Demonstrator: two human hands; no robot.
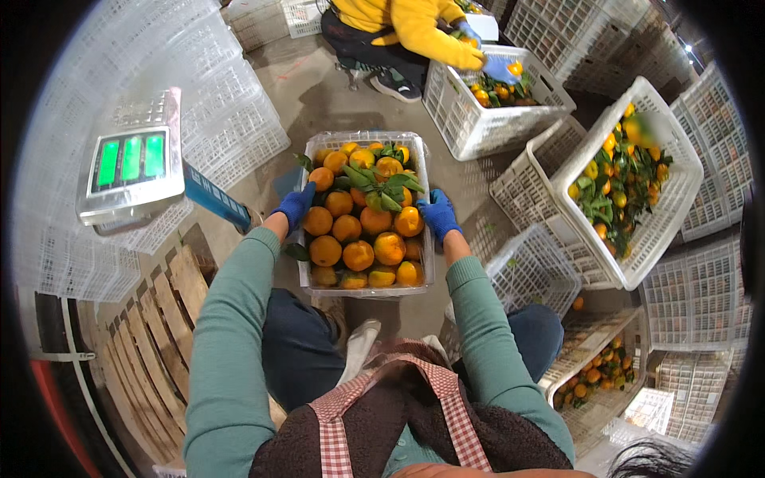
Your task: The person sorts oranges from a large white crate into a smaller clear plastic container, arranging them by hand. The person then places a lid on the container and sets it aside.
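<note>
Directly before me is a white plastic crate [370, 292] with a clear plastic film lining, filled with orange mandarins [358, 256]. Several green leaves [385, 185] lie among the fruit in its upper right part. My left hand [295, 209], in a blue knitted glove, grips the crate's left rim. On the opposite side, my right hand [441, 216], gloved alike, has hold of the right rim. What lies directly beneath the crate is hidden. Just to the left stands a weighing scale with a lit green display [131, 160] on a blue post [215, 196].
A co-worker in a yellow top [412, 30] handles fruit over a white crate [472, 134]. Another crate of leafy mandarins [687, 161] tilts on the right, near an empty basket [532, 269]. Stacked crates [233, 113] and a wooden pallet [149, 334] are on the left.
</note>
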